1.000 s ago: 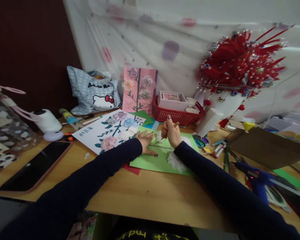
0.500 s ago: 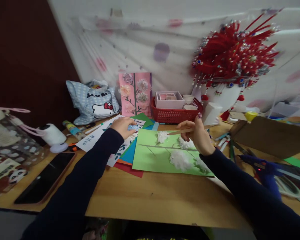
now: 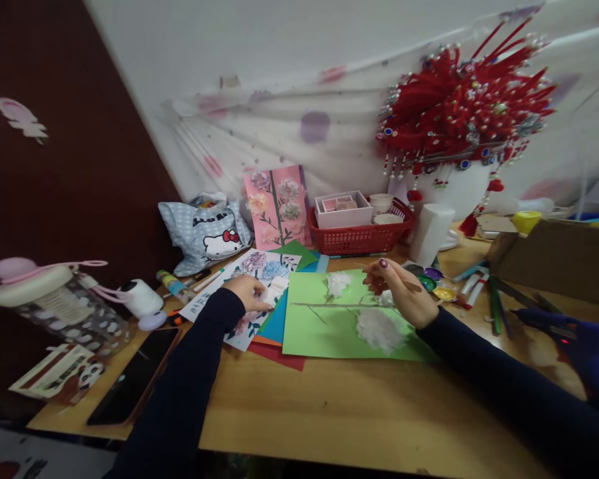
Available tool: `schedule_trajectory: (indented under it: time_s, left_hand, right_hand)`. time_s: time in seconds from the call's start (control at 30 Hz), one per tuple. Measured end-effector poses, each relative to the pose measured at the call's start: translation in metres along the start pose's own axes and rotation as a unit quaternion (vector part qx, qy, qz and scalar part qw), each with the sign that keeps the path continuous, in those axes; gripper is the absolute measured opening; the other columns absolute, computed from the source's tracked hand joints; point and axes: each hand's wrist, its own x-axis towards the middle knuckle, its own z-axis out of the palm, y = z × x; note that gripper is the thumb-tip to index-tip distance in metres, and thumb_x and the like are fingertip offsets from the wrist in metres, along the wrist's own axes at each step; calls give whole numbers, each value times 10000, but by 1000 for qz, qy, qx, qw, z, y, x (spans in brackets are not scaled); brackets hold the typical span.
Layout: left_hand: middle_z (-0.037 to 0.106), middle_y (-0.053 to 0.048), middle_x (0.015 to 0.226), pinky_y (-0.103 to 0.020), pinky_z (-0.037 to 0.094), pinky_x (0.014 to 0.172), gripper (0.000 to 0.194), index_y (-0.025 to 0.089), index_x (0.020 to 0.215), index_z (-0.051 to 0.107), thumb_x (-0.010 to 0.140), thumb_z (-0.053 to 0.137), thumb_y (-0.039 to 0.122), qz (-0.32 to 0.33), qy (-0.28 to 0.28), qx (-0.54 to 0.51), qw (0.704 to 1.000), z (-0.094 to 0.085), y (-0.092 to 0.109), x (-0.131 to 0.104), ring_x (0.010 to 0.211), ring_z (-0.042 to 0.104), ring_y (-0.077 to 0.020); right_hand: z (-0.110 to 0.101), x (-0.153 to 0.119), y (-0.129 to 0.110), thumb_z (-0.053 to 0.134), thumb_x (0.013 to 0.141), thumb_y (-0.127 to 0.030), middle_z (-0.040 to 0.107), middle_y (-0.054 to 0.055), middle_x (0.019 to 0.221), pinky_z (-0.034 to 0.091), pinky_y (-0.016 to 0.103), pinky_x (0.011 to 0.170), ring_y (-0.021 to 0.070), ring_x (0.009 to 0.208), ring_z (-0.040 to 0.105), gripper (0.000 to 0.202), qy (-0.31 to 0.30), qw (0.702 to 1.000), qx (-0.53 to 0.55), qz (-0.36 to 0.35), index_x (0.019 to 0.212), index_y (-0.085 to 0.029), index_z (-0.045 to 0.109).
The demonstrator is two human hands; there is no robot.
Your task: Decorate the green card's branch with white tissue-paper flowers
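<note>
My left hand (image 3: 247, 293) rests over the white sheet of printed flowers (image 3: 249, 339), its fingers curled near the sheet's right edge. A pale patch shows by the fingertips; I cannot make out whether it is something held. My right hand (image 3: 402, 293) is closed around a thin tan wooden stick (image 3: 413, 287), above the right part of a light green sheet (image 3: 304, 332). On that sheet, a grey-brown branch line (image 3: 324, 305) runs between white ruffled flowers, among them an upper flower (image 3: 338, 285) and a larger lower one (image 3: 379, 329). My right hand partly covers another flower.
Paint pots (image 3: 432, 279) and markers (image 3: 474, 286) lie to the right, near a blue glue gun (image 3: 574, 346). Behind stand a red basket (image 3: 359, 239), a pink flower picture (image 3: 279, 206) and a checked bag (image 3: 204, 233). A phone (image 3: 134, 376) and bottle (image 3: 64, 303) are left.
The view has shifted, so the table things appear lower. My right hand has turned, and the stick's tan end now points right instead of left. My left hand stays over the printed sheet.
</note>
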Motion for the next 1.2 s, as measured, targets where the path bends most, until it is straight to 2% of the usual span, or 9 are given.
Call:
schedule_trajectory:
  time_s: [0.1,0.27,0.4,0.47,0.53,0.63,0.73,0.83,1.2]
  left_hand:
    - [686,-51,862,-267,405,627,441,215,771,709,580,620,603,0,26,10,1000,4,6,1,784,608,-219]
    - [692,-45,739,-262,393,599,236,210,798,730,701,573,358,-29,47,-10,998,6,5,1,714,617,-199]
    - [690,-63,694,-274,399,592,183,181,696,721,723,558,260,-31,66,-8,997,-4,2,-4,696,621,-213]
    - [698,-72,744,-275,420,626,191,167,733,714,755,541,246,-27,105,-22,994,-10,9,-7,720,625,-209]
    - [698,-65,781,-258,443,665,185,158,771,698,783,542,258,16,175,-87,981,-11,24,-10,715,625,-176]
    - [668,-36,714,-240,449,652,154,162,698,656,783,565,252,163,243,-177,940,2,58,-15,631,596,-133]
    - [629,-19,668,-239,428,628,84,165,676,631,748,592,185,257,207,-159,930,24,91,-20,625,571,-130]
    - [602,-4,642,-231,409,604,95,162,646,614,708,667,211,298,145,-175,927,40,107,-22,608,545,-122]
    - [545,23,555,-205,367,522,322,145,533,577,546,804,373,247,34,-331,910,46,107,-23,540,458,-93]
  right_hand:
    - [0,0,3,341,853,-608,587,50,744,451,263,545,139,624,534,488,-4,1000,-19,-5,852,-171,559]
    - [2,-3,0,310,862,-609,584,46,725,453,264,554,140,629,533,503,-10,998,-55,-19,863,-172,560]
    - [2,-6,-2,315,871,-587,602,52,743,457,269,547,140,618,539,477,-3,997,-66,-36,837,-175,552]
    - [2,-7,-3,305,883,-567,607,54,746,456,271,554,139,618,542,466,4,996,-75,-48,801,-176,545]
    - [3,-9,-5,290,900,-539,608,51,730,453,272,565,138,615,545,457,8,995,-85,-60,777,-177,541]
    - [5,-14,-7,283,920,-485,620,47,740,448,269,584,132,614,555,427,-3,991,-106,-76,789,-176,546]
    - [9,-19,-10,287,930,-432,634,41,759,446,262,599,126,620,561,384,-32,986,-128,-99,844,-173,556]
    - [12,-24,-12,289,933,-390,631,33,739,438,252,601,119,613,559,358,-47,982,-139,-116,833,-170,553]
    - [16,-34,-13,288,933,-374,594,12,644,413,241,590,119,590,555,367,-70,969,-187,-145,792,-176,562]
